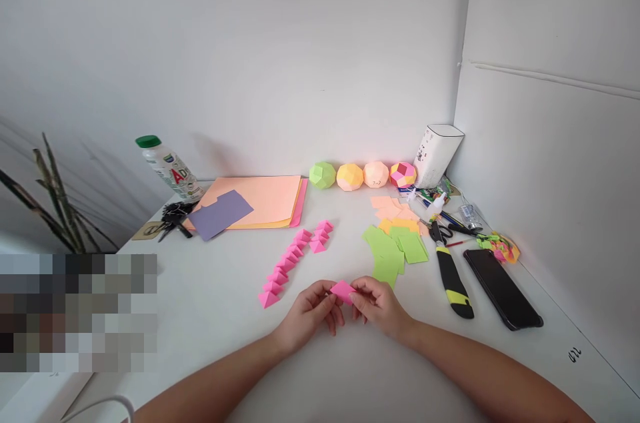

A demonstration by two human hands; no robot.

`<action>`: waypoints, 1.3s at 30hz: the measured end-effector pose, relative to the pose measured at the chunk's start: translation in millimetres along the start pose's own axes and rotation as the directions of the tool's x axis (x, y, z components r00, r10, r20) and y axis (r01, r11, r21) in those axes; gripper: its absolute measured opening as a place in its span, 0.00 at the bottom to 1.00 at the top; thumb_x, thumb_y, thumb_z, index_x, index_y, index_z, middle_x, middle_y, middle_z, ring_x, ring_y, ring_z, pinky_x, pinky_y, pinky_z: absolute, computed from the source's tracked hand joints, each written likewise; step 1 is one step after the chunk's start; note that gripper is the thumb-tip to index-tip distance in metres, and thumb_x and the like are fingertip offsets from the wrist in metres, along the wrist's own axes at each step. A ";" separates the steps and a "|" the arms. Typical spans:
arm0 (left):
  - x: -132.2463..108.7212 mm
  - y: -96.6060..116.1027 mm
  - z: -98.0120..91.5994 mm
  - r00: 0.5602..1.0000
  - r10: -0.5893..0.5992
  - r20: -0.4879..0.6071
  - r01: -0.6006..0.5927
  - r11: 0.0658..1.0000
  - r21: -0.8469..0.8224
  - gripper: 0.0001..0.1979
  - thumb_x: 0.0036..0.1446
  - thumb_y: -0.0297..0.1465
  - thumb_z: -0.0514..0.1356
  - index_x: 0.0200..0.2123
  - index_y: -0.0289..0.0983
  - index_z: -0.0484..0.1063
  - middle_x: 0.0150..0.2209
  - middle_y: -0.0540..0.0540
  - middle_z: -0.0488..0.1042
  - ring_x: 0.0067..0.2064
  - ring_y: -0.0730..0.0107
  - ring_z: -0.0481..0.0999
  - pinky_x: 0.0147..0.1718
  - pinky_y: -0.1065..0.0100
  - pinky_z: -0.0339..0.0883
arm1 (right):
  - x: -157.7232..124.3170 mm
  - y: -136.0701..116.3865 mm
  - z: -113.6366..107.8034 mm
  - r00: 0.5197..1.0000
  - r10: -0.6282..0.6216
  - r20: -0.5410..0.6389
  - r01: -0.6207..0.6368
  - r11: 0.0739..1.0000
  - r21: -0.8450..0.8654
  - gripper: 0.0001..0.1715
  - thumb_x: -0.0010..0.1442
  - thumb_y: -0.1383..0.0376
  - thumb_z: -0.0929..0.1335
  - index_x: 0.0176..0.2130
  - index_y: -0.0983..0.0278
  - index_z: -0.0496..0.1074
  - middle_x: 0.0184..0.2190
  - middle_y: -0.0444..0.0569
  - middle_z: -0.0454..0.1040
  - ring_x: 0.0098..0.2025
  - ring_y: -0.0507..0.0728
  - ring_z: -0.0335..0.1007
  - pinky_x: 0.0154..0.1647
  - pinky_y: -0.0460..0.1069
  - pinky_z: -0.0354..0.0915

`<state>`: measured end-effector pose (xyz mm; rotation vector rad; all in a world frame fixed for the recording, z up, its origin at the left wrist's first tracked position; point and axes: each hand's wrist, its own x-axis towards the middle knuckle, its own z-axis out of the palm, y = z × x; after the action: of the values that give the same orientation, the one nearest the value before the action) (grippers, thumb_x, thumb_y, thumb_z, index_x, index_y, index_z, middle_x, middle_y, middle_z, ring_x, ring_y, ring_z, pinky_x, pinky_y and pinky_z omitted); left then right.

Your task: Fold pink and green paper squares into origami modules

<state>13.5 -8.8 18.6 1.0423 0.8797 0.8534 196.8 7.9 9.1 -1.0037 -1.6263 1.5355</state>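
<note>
A small piece of pink folded paper (343, 291) is held between my two hands near the front of the table. My left hand (315, 309) pinches its left corner between thumb and fingers. On the opposite side, my right hand (377, 303) grips the right corner the same way. Beyond my left hand runs a slanting row of pink folded paper pieces (285, 263), with a shorter row of pink pieces (321, 236) beside it. Green paper scraps (385, 253) lie just past my right hand.
Colored sheets (260, 199) and a purple piece (223, 213) lie at back left, near a tilted bottle (167, 166). Faceted paper balls (350, 177) line the wall. A utility knife (453, 279), scissors (436, 231) and a phone (503, 289) lie right.
</note>
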 end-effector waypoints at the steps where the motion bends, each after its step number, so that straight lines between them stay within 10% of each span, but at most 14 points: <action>1: 0.3 0.2 0.0 1.000 -0.002 -0.009 0.002 1.000 -0.009 0.15 0.55 0.41 0.58 0.37 0.34 0.67 0.24 0.49 0.71 0.26 0.69 0.73 0.22 0.69 0.67 | 0.0 -0.5 -0.1 1.000 0.004 0.006 -0.004 1.000 -0.015 0.16 0.59 0.54 0.64 0.36 0.65 0.70 0.25 0.45 0.70 0.25 0.52 0.67 0.21 0.45 0.62; 18: -0.3 4.2 -2.8 0.997 -0.064 0.038 0.063 0.998 0.028 0.15 0.54 0.41 0.59 0.35 0.35 0.68 0.19 0.51 0.71 0.19 0.71 0.71 0.17 0.71 0.65 | 1.4 5.2 2.2 0.996 0.057 -0.067 -0.053 0.997 0.058 0.21 0.48 0.54 0.73 0.23 0.66 0.64 0.31 0.48 0.72 0.20 0.48 0.65 0.14 0.43 0.59; 31: 0.2 1.8 2.3 0.999 -0.013 -0.031 0.015 0.997 0.075 0.16 0.50 0.42 0.62 0.32 0.35 0.66 0.23 0.53 0.68 0.18 0.80 0.63 0.15 0.75 0.61 | 11.3 4.5 -10.5 0.994 0.101 0.044 -0.107 0.978 0.181 0.13 0.52 0.60 0.71 0.34 0.66 0.68 0.19 0.41 0.70 0.19 0.49 0.64 0.17 0.43 0.61; 35: 0.3 -7.1 0.6 0.982 -0.009 -0.188 0.007 1.000 -0.013 0.18 0.48 0.42 0.64 0.29 0.39 0.59 0.16 0.62 0.56 0.12 0.85 0.49 0.09 0.80 0.45 | 10.4 8.2 -7.6 0.990 0.047 -0.132 -0.016 0.974 0.228 0.10 0.52 0.61 0.71 0.31 0.65 0.69 0.24 0.43 0.73 0.16 0.48 0.63 0.17 0.45 0.62; 39: -0.4 -11.2 -6.5 0.992 -0.015 -0.125 0.000 0.993 -0.121 0.20 0.53 0.47 0.57 0.23 0.38 0.59 0.11 0.62 0.50 0.10 0.84 0.47 0.08 0.80 0.39 | 6.0 7.1 -5.2 0.939 -0.180 -0.292 0.204 0.977 0.055 0.03 0.53 0.66 0.69 0.28 0.63 0.71 0.35 0.50 0.75 0.30 0.53 0.71 0.25 0.46 0.67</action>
<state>9.3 -9.9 6.3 0.8864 0.9250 0.9622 199.1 15.7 2.3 -0.9418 -1.4000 1.2539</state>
